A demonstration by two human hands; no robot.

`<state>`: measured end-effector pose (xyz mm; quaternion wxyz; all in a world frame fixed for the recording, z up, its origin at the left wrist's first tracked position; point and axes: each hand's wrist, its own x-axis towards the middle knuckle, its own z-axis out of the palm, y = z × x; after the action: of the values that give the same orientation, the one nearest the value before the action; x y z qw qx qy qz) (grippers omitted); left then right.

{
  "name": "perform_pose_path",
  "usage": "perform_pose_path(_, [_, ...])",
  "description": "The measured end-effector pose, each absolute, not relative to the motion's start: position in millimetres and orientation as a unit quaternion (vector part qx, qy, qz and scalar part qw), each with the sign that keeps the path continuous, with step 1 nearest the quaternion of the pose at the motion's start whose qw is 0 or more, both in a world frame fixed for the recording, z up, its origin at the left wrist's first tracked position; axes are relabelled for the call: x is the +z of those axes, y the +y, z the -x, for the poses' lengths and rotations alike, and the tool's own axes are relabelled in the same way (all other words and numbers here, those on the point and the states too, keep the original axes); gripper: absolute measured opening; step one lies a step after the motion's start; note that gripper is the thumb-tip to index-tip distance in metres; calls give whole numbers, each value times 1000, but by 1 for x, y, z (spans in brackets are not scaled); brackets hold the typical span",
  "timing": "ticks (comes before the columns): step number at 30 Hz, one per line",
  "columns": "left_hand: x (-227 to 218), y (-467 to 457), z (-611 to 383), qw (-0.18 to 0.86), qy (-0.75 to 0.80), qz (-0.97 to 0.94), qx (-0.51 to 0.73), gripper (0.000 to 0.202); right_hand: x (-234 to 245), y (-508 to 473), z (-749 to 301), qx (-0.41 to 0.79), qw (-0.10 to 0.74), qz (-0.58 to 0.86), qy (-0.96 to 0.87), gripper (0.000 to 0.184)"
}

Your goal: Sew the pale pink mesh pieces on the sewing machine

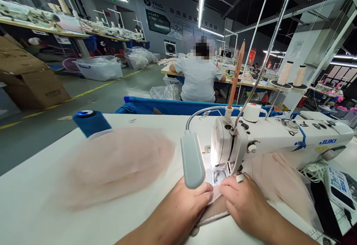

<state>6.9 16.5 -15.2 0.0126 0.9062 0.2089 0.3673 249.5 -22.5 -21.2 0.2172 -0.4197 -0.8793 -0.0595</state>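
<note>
Cloth (214, 212) lies beneath and between left hand (192, 197) and right hand (247, 202), both equally near, far end toward machine (272, 135); bent fingers touch it, pinching or merely pressing, can't tell.

One head-worn camera looks forward and down across the white table (30, 204) from its near side. The left hand (192, 200) and right hand (245, 202) are close to it, the lettered wall (181, 16) far

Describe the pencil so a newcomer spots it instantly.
Start at the white sewing machine marked JUKI. At its left end, a brown pencil stands nearly upright, point up. Unlike the shiny metal rod beside it, it ends in a sharpened tip.
</note>
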Motion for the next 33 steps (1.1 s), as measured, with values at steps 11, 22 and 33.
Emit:
perform_pose_path(11, [-10,22,-4,85,259,-898,347,33,-12,-16,-246,-28,203,463,-863,31])
perform_pose_path(22, [-13,24,6,1,293,-879,377,27,-12,-16,-250,-28,193,441,-876,33])
perform_pose_path(33, [4,28,13,-13,318,-881,349,31,-1,-24,-253,13,206,357,-911,39])
